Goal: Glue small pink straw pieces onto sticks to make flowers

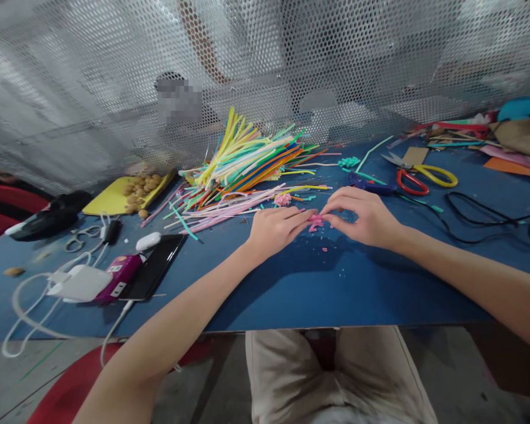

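Observation:
Small cut pink pieces (317, 221) lie in a little heap on the blue table, between my two hands. My left hand (274, 231) rests palm down with fingers stretched out, their tips at the heap's left side. From the right, my right hand (365, 215) reaches in with thumb and forefinger pinched at the pink pieces; the exact piece between the tips is too small to make out fully. Just beyond the left fingers sits a pink curled cluster (283, 199). A blue glue gun (371, 186) lies behind my right hand.
A large pile of coloured pipe cleaners (251, 162) stands behind my hands. Red-and-yellow-handled scissors (417, 176) and a black cable (472, 221) lie right. Leftward are a phone (159, 268), a white charger (82, 282) and a yellow tray (108, 199). Perforated metal mesh (256, 53) borders the back.

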Available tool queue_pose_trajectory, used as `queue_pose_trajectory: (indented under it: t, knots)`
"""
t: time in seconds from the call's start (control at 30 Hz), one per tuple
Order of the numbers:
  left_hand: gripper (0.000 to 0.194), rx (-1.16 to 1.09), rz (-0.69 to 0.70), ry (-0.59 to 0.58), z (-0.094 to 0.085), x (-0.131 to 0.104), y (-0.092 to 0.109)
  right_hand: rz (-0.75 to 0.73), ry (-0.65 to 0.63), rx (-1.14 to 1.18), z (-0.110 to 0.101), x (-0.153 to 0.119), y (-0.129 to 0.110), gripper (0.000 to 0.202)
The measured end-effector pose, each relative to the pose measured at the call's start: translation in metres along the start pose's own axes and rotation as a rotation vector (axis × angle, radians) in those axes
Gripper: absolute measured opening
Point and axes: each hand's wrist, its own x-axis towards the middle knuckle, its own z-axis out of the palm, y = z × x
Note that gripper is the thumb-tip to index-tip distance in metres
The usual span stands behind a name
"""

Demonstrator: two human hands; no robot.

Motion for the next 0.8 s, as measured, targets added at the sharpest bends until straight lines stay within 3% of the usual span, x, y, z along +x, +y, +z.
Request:
queue_pose_trajectory:
  t: [0.27, 0.57, 0.7, 0.8]
  knots:
    - [0.030, -0.012, 0.013, 0.000, 0.001, -0.001, 0.000, 0.021, -0.030, -0.105, -0.001, 0.001, -0.003, 0.005]
    - [0.026, -0.011, 0.006, 0.034, 0.001, 0.001, 0.003, 0.095, -0.032, -0.053, 0.002, -0.001, -0.003, 0.010]
    - [0.028, -0.087, -0.056, 0.036, 0.003, 0.003, -0.002, 0.144, 0.055, -0.026, -0.003, -0.001, 0.005, 0.013]
    - [0.029, -0.146, -0.118, 0.049, 0.005, 0.006, -0.007, 0.198, 0.015, -0.014, -0.006, -0.001, 0.015, 0.014]
